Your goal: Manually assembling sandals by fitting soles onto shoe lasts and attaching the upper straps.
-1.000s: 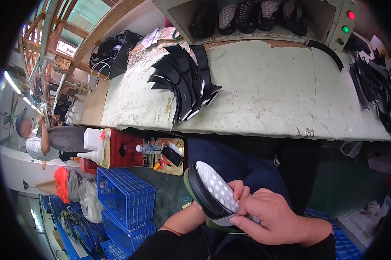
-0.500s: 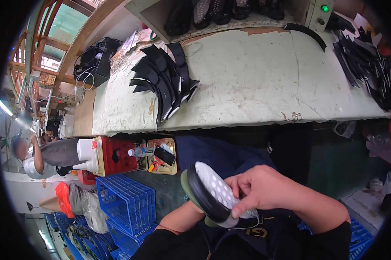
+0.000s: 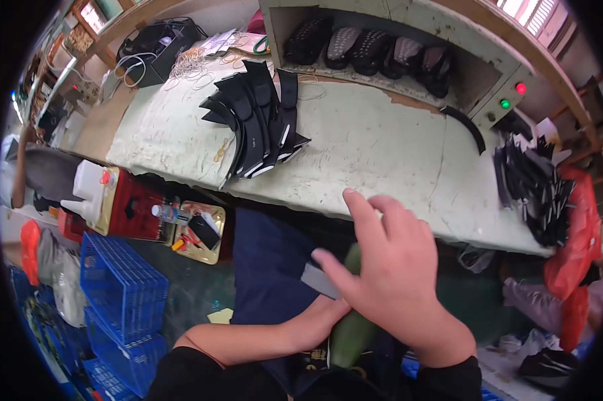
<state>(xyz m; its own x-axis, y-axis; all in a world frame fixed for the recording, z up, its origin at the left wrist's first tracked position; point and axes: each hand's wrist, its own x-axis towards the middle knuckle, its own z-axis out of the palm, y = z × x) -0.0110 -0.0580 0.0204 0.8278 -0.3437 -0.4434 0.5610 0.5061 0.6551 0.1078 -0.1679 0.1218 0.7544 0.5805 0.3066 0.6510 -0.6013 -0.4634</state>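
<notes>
Overall, the largest item is the pale, cloth-covered workbench (image 3: pixel 362 150); its surface is creased and stained. A boxy cabinet (image 3: pixel 502 91) stands along the far edge and contains a row of black and grey shoes (image 3: pixel 370 53), some with dotted uppers. Blue crates (image 3: pixel 148 297) of rigid plastic lattice stand below the near edge, to the left. A fanned stack of curved black strips (image 3: pixel 258 130) lies toward the left end of the surface, reaching the near edge; a looser heap of black strips (image 3: pixel 532 190) occupies the right end.

The right hand (image 3: pixel 392 267) is raised in front of the near edge, fingers spread and released. The left hand (image 3: pixel 318 321) is lower; its fingertips are hidden, so whether they grasp anything cannot be told.

The green form (image 3: pixel 349 339) is off the surface, in front of the near edge, beside the left hand and partly behind the right. It is elongated, rounded and apparently smooth, though blurred. Judged handling: stiff, fairly light, slightly slippery, not fragile; take hold around its middle with a full wrap. A small, flat grey piece (image 3: pixel 319 281) projects beyond the left hand, probably thin and pliable; attachment to the form cannot be confirmed.
</notes>
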